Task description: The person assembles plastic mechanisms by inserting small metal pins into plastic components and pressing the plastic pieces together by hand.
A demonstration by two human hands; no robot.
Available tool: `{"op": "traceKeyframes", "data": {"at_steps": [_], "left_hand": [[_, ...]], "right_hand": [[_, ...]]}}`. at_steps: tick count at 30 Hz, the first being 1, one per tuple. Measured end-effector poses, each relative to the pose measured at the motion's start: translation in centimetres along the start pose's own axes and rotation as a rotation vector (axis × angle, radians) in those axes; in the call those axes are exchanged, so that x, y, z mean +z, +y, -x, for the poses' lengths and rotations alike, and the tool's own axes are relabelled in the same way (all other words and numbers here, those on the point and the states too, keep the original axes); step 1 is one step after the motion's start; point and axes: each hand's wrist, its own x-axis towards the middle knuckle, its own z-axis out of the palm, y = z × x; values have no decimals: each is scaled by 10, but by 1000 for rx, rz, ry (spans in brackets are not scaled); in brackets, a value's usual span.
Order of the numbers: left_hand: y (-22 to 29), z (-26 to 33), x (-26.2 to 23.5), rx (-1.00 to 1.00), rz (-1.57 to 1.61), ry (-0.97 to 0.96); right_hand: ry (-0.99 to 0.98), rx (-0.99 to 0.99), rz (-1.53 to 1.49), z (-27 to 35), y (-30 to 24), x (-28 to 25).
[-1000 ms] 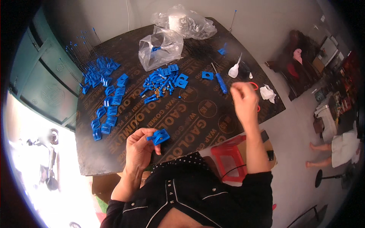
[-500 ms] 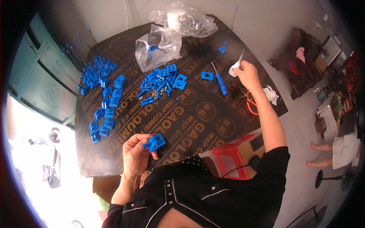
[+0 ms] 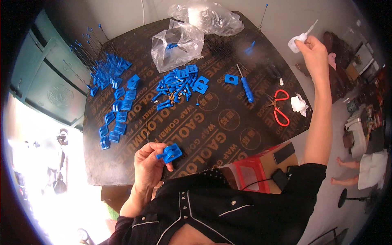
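Near the table's front edge, my left hand (image 3: pixel 148 165) is closed on a blue plastic part (image 3: pixel 172 152) with a rounded top and a square base. My right hand (image 3: pixel 315 55) is raised beyond the table's right edge. Its fingers pinch a small white bottle (image 3: pixel 295 44) whose long thin nozzle points up and to the right. On the table below lie a small white tip (image 3: pixel 281 81), red-handled pliers (image 3: pixel 280 108) and a crumpled white tissue (image 3: pixel 299 105).
A blue screwdriver (image 3: pixel 246 87) lies beside a square blue plate (image 3: pixel 231 79). Loose blue pieces and small hardware form a pile (image 3: pixel 175 85) mid-table. Blue assemblies (image 3: pixel 121 116) line the left side. Clear plastic bags (image 3: pixel 178 47) stand at the back; a red stool (image 3: pixel 250 173) is under the front right.
My right hand has lifted the white bottle up and to the right, uncovering the pliers and the white tip. My left hand still holds the blue part in nearly the same place.
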Motion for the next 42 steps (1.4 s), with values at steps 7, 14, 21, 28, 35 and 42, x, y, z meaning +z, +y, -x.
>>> {"op": "traceKeyframes", "data": {"at_steps": [7, 14, 21, 28, 35, 42], "left_hand": [[0, -1, 3, 25, -4, 14], [-3, 1, 1, 38, 1, 7], [-6, 1, -1, 62, -15, -22], [-9, 2, -3, 66, -29, -6], [-8, 2, 0, 74, -36, -7], [-8, 2, 1, 71, -40, -10]], "right_hand": [[-215, 115, -17, 57, 8, 51], [-333, 101, 95, 82, 17, 90], [-287, 39, 45, 91, 29, 99], [-339, 93, -28, 103, 16, 84], [-12, -224, 387, 139, -36, 65], [-175, 28, 372, 134, -50, 67]]}}
